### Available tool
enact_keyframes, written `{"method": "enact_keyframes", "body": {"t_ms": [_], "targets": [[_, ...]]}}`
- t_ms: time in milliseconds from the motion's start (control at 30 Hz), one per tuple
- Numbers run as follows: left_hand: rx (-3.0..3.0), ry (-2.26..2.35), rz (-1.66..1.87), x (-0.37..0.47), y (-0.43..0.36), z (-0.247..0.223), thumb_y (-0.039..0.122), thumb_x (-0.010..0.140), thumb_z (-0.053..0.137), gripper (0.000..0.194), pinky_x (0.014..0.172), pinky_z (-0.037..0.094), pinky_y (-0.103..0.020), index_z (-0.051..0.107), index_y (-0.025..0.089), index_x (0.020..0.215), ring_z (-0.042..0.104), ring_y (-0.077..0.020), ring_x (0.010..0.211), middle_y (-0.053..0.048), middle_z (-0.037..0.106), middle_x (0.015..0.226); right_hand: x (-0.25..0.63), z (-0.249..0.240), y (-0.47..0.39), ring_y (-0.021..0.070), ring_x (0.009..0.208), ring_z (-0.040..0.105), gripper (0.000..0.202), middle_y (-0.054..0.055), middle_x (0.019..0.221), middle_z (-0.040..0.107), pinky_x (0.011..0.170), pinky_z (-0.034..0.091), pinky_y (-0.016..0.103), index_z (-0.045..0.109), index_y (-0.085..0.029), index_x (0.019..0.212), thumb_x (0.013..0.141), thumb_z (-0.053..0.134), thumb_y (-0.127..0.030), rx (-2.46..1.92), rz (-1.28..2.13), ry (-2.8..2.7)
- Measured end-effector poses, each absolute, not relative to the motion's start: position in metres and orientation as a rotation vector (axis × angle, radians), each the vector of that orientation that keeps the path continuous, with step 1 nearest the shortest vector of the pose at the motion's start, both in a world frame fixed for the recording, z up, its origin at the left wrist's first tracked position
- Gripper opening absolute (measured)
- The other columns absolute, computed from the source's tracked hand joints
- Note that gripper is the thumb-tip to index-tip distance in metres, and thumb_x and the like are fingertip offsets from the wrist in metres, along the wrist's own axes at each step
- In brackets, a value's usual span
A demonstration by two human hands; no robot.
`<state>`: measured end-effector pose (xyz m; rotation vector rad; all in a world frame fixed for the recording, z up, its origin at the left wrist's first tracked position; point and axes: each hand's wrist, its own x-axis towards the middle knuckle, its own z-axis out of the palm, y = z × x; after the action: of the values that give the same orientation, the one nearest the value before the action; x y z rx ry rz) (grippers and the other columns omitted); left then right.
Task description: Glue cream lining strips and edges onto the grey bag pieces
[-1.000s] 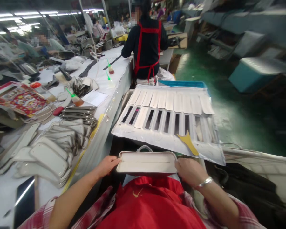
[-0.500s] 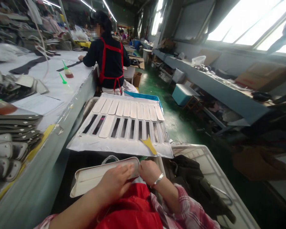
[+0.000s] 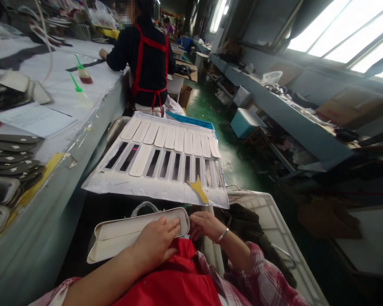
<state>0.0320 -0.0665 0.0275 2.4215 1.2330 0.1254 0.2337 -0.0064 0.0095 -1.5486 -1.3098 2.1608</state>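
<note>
A long, shallow white-lined piece with a raised rim (image 3: 124, 233) lies across my lap, tilted up to the right. Its exact kind is unclear. My left hand (image 3: 159, 236) rests flat on the lining towards the right end, fingers stretched out and thumb near the close edge. At the right end, my right hand (image 3: 206, 225) pinches the rim with bent fingers; the fingertips are partly hidden. Beyond both hands, a white board (image 3: 115, 182) with dark slots carries a row of pale strips (image 3: 169, 138) and a yellow scraper-like tool (image 3: 198, 190).
On the left, a long workbench (image 3: 79, 136) holds stacked dark pieces (image 3: 12, 157) and green-tipped bottles (image 3: 84, 75). A co-worker in a red-strapped apron (image 3: 151, 63) stands ahead. A white crate (image 3: 274, 216) with dark items is at right; a teal box (image 3: 242, 123) sits on the floor.
My right hand has loosened from a tight fist at the rim to longer, less curled fingers, shifting slightly right. My left hand stays on the lining. The camera view has tilted down a little.
</note>
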Motion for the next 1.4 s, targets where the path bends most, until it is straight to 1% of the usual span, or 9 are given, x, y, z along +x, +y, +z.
{"method": "enact_keyframes", "body": {"t_ms": [167, 300, 500, 567, 767, 900, 1033, 1167, 1400], "targets": [[2.405, 1.238, 0.116, 0.03, -0.064, 0.025, 0.041, 0.072, 0.06, 0.056, 0.087, 0.043, -0.039, 0.05, 0.019, 0.123, 0.047, -0.0293, 0.104, -0.005, 0.048, 0.132, 0.24, 0.0, -0.004, 0.011, 0.046, 0.058, 0.049, 0.001, 0.058, 0.06, 0.044, 0.044, 0.02, 0.051, -0.012, 0.075, 0.061, 0.065, -0.057, -1.444, 2.227, -1.216], [2.398, 1.245, 0.107, 0.03, -0.064, 0.025, 0.043, 0.074, 0.059, 0.052, 0.087, 0.042, -0.039, 0.052, 0.021, 0.121, 0.047, -0.0283, 0.104, -0.004, 0.047, 0.132, 0.232, 0.011, -0.004, 0.0114, 0.048, 0.059, 0.039, 0.0, 0.059, 0.06, 0.046, 0.045, 0.021, 0.05, -0.015, 0.073, 0.07, 0.059, -0.052, -1.554, 2.187, -1.36], [2.388, 1.266, 0.071, 0.034, -0.064, 0.026, 0.046, 0.072, 0.061, 0.061, 0.089, 0.041, -0.04, 0.049, 0.016, 0.123, 0.046, -0.0289, 0.101, -0.007, 0.047, 0.131, 0.21, 0.037, -0.004, 0.0137, 0.051, 0.06, 0.029, 0.006, 0.054, 0.061, 0.052, 0.044, 0.022, 0.054, -0.014, 0.061, 0.083, 0.042, -0.027, -1.792, 1.27, -2.478], [2.389, 1.264, 0.064, 0.035, -0.064, 0.026, 0.047, 0.07, 0.062, 0.064, 0.088, 0.041, -0.04, 0.049, 0.015, 0.123, 0.046, -0.0295, 0.1, -0.009, 0.047, 0.13, 0.207, 0.041, -0.003, 0.0153, 0.056, 0.062, 0.028, 0.008, 0.058, 0.064, 0.057, 0.044, 0.023, 0.06, -0.012, 0.066, 0.083, 0.041, -0.022, -1.726, 1.209, -2.628], [2.382, 1.257, 0.054, 0.036, -0.063, 0.026, 0.048, 0.069, 0.062, 0.062, 0.087, 0.041, -0.04, 0.051, 0.015, 0.121, 0.047, -0.0299, 0.1, -0.01, 0.049, 0.128, 0.209, 0.042, 0.0, 0.0133, 0.047, 0.057, 0.031, 0.009, 0.059, 0.064, 0.049, 0.043, 0.022, 0.061, -0.011, 0.074, 0.087, 0.038, -0.028, -1.749, 1.49, -2.487], [2.386, 1.249, 0.056, 0.035, -0.064, 0.027, 0.046, 0.069, 0.063, 0.061, 0.087, 0.041, -0.041, 0.051, 0.016, 0.122, 0.046, -0.0311, 0.103, -0.01, 0.048, 0.13, 0.221, 0.034, 0.004, 0.0118, 0.042, 0.057, 0.039, 0.005, 0.056, 0.062, 0.044, 0.044, 0.022, 0.052, -0.013, 0.07, 0.091, 0.028, -0.034, -1.711, 1.99, -2.005], [2.377, 1.24, 0.077, 0.034, -0.064, 0.029, 0.046, 0.07, 0.063, 0.062, 0.088, 0.04, -0.041, 0.05, 0.018, 0.123, 0.046, -0.0312, 0.105, -0.008, 0.048, 0.131, 0.237, 0.015, 0.015, 0.0106, 0.047, 0.059, 0.03, 0.003, 0.06, 0.063, 0.048, 0.048, 0.021, 0.052, -0.012, 0.075, 0.086, 0.046, -0.039, -1.425, 2.466, -1.431], [2.369, 1.238, 0.064, 0.033, -0.063, 0.031, 0.048, 0.07, 0.062, 0.06, 0.088, 0.04, -0.041, 0.052, 0.018, 0.121, 0.047, -0.0312, 0.105, -0.008, 0.048, 0.13, 0.239, 0.003, 0.026, 0.0086, 0.045, 0.059, 0.031, 0.002, 0.058, 0.063, 0.049, 0.049, 0.019, 0.053, -0.011, 0.074, 0.077, 0.061, -0.041, -1.419, 2.537, -1.361], [2.37, 1.224, 0.041, 0.033, -0.058, 0.027, 0.05, 0.071, 0.061, 0.06, 0.086, 0.042, -0.041, 0.053, 0.015, 0.118, 0.047, -0.0306, 0.101, -0.011, 0.05, 0.127, 0.212, 0.025, 0.034, 0.0097, 0.039, 0.056, 0.038, 0.001, 0.047, 0.06, 0.041, 0.047, 0.018, 0.05, -0.012, 0.061, 0.077, 0.058, -0.046, -1.708, 2.373, -1.763]]}}
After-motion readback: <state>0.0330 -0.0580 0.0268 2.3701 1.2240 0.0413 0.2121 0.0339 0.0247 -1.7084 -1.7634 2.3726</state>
